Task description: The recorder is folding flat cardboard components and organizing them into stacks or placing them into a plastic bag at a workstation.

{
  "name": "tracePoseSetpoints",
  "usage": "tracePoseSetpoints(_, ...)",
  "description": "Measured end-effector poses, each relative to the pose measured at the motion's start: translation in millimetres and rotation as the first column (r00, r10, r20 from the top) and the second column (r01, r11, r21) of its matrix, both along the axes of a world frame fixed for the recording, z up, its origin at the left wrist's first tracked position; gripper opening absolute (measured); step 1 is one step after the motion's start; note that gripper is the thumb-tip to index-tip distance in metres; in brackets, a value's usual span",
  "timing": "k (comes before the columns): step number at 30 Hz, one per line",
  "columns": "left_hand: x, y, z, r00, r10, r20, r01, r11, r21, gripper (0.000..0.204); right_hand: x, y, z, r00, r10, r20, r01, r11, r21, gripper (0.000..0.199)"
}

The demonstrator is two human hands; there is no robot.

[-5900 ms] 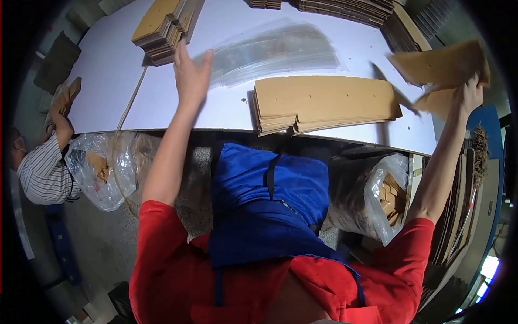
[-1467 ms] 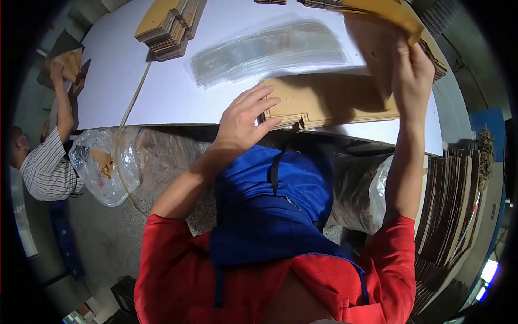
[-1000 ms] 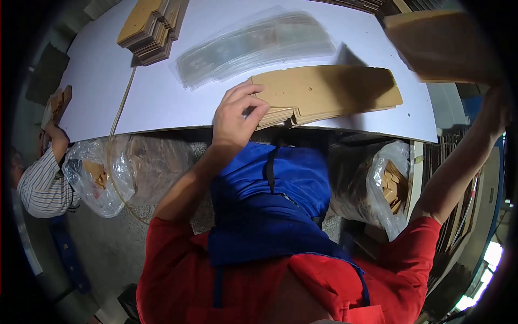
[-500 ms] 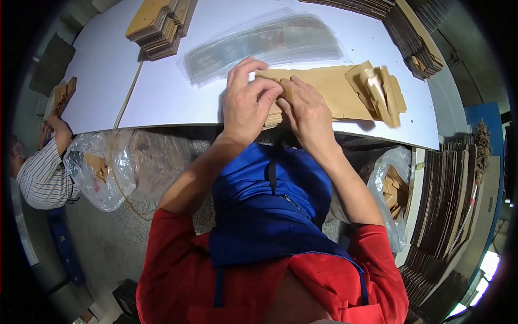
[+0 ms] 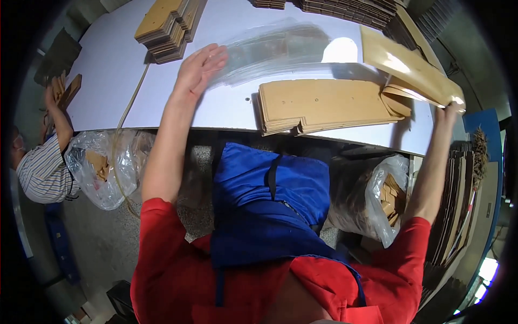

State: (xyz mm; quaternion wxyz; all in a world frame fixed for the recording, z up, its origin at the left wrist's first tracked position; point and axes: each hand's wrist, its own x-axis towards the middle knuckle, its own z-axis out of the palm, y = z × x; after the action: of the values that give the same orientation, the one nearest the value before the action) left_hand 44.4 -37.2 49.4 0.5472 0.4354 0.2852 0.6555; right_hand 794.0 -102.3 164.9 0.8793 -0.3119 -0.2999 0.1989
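Note:
My left hand [image 5: 198, 67] reaches forward over the white table [image 5: 113, 70], its fingers spread on the near end of a pile of clear plastic sleeves [image 5: 275, 51]. My right hand [image 5: 449, 110] is out at the table's right edge, holding up a flat brown cardboard piece [image 5: 410, 67] by its end. Between the hands lies a stack of flat cardboard blanks [image 5: 324, 102] near the table's front edge.
Another cardboard stack [image 5: 167, 24] sits at the far left, more stacks [image 5: 350, 6] at the back. Clear bags of scraps [image 5: 102, 162] [image 5: 372, 202] hang under the table. Upright cardboard sheets [image 5: 458, 205] stand at right. Another person [image 5: 40, 162] works at left.
Both hands left the middle cardboard stack. The left hand moved forward onto the plastic sleeves; the right hand swung out right, lifting one cardboard piece.

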Motion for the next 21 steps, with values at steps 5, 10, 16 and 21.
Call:
tracePoseSetpoints(5,-23,-1,-16,0.949,0.220,-0.227,-0.193,0.972,0.135,0.047,-53,-21,70,0.938,-0.321,0.132,0.312,0.946,0.087,0.046)
tracePoseSetpoints(10,31,-34,-15,0.585,0.663,-0.467,-0.348,0.725,0.594,0.053,-149,-64,97,0.470,-0.705,0.531,0.689,0.669,0.279,0.038)
tracePoseSetpoints(16,79,-104,-49,0.501,0.552,-0.666,0.051,0.750,0.660,0.041,-345,-40,-35,0.135,-0.411,0.901,0.195,0.903,0.383,0.044)
tracePoseSetpoints(21,90,-93,-67,0.444,0.663,-0.602,0.059,0.649,0.758,0.033,-449,-41,-137,-0.003,0.013,1.000,0.030,0.999,-0.013,0.037)
